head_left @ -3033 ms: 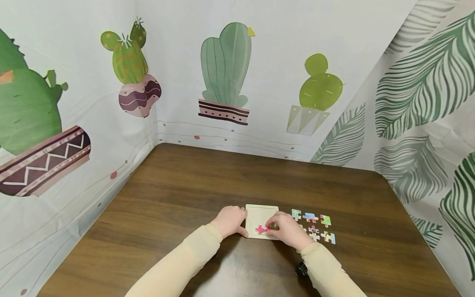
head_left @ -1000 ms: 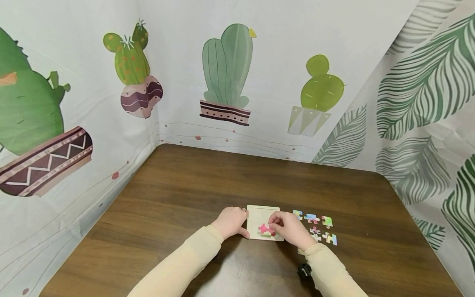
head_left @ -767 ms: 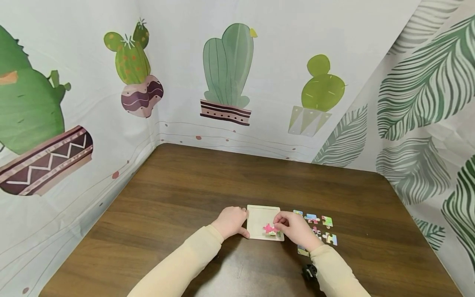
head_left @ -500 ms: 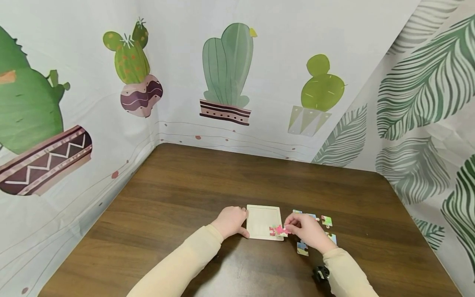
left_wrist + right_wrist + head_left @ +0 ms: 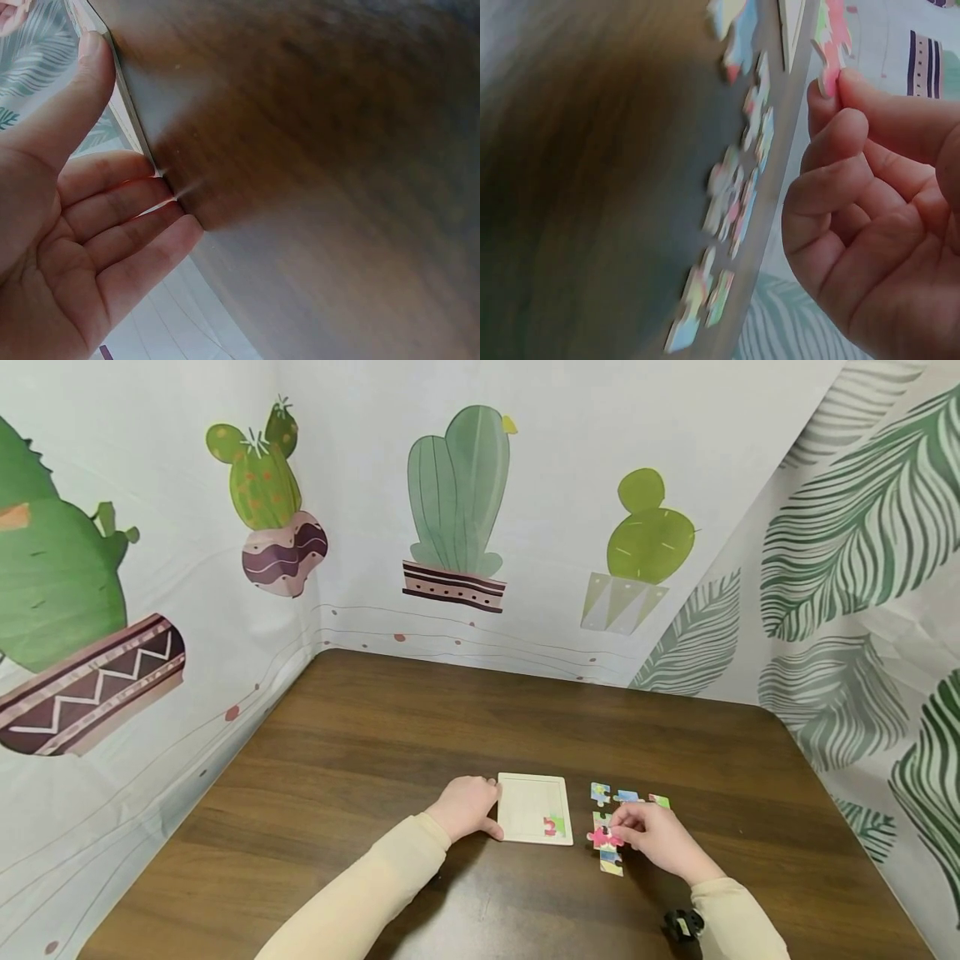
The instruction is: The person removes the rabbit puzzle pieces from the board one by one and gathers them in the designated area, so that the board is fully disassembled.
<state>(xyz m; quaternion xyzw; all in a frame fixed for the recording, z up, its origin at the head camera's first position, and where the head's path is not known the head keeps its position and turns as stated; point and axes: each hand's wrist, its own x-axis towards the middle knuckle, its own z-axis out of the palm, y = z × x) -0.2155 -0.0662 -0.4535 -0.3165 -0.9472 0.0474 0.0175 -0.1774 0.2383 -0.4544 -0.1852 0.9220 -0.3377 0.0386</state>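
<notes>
My left hand [image 5: 465,806] rests against the left side of a shallow, pale wooden puzzle tray [image 5: 521,802]. In the left wrist view its fairly straight fingertips and thumb touch the tray's edge. A pink-and-green jigsaw piece [image 5: 555,827] lies in the tray's near right corner. Right of the tray, my right hand [image 5: 660,835] pinches a pink jigsaw piece [image 5: 602,837] between thumb and index finger, over the loose pieces. The right wrist view shows this pink piece [image 5: 832,45] at the fingertips, its other fingers curled. The hand hides some loose pieces in the head view.
Loose jigsaw pieces lie right of the tray: a blue-yellow one [image 5: 600,792], a blue one [image 5: 627,796], a green one [image 5: 660,800] and a blue-cream one [image 5: 611,862] nearer. A black device [image 5: 684,925] sits at the right wrist. Cactus-printed fabric [image 5: 360,527] borders the brown table [image 5: 390,727].
My right hand has carried the pink piece from inside the tray rightward over the loose pieces. The piece in the corner stays behind, now uncovered. My left hand keeps its place.
</notes>
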